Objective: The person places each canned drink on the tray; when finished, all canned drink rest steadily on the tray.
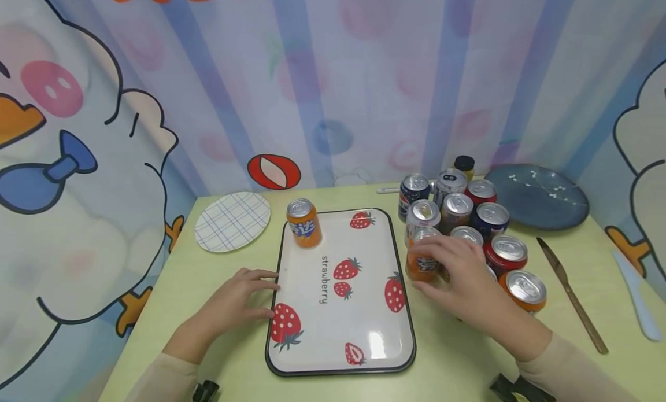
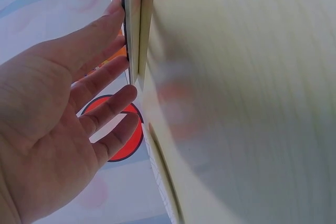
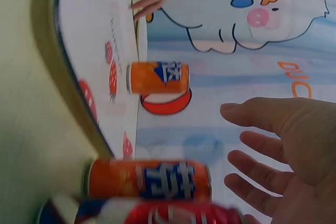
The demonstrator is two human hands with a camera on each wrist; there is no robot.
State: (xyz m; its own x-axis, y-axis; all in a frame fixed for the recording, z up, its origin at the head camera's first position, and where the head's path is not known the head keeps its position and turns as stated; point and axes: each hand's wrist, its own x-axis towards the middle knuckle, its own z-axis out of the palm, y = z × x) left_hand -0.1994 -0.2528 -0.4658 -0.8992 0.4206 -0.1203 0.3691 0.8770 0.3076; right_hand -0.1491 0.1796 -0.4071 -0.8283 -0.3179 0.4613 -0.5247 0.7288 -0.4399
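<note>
"count, please?"
"one tray (image 1: 374,246), one orange can (image 1: 304,225) on its far left corner. at least ten cans (image 1: 509,249) clustered to the right; the right hand (image 1: 460,275) hides some."
"fingers?"
"right: released, parted above the second orange can (image 1: 421,267), which stands just beside the tray. left hand (image 1: 234,303): loose, holding nothing, at the tray's left edge; contact cannot be told."
"surroundings?"
"two plates (image 1: 234,222), two knives (image 1: 574,301), one jar (image 1: 465,165), partly blocked by cans."
</note>
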